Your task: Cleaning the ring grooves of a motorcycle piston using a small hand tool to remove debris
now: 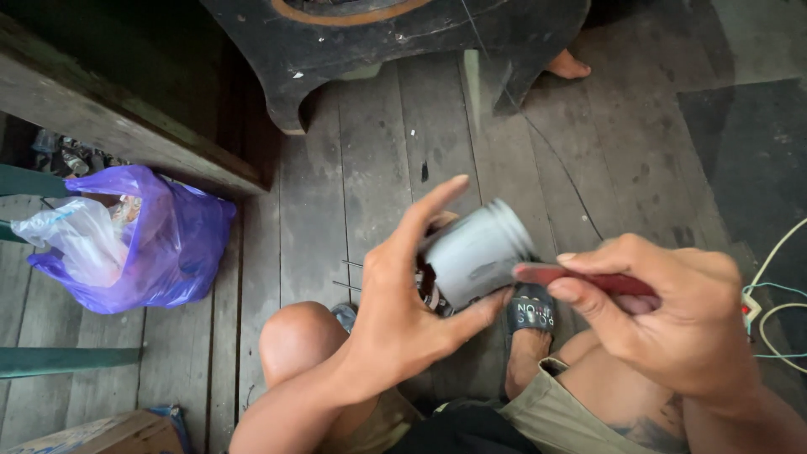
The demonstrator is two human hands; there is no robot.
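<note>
My left hand (402, 303) grips a grey metal cylinder, a piston-like part (477, 252), with the index finger stretched up along its left side and the thumb under it. My right hand (664, 315) holds a slim tool with a red handle (588, 277), whose tip touches the cylinder's right side. Both hands hover above my bent knees and a foot in a black sandal (531, 313).
A purple plastic bag (160, 244) with clear plastic inside lies on the wooden plank floor (378, 168) at the left. A dark wooden furniture base (395, 38) stands ahead, with another person's bare foot (567, 65) beside it. Cables (769, 294) run at the right. A cardboard box (109, 433) sits bottom left.
</note>
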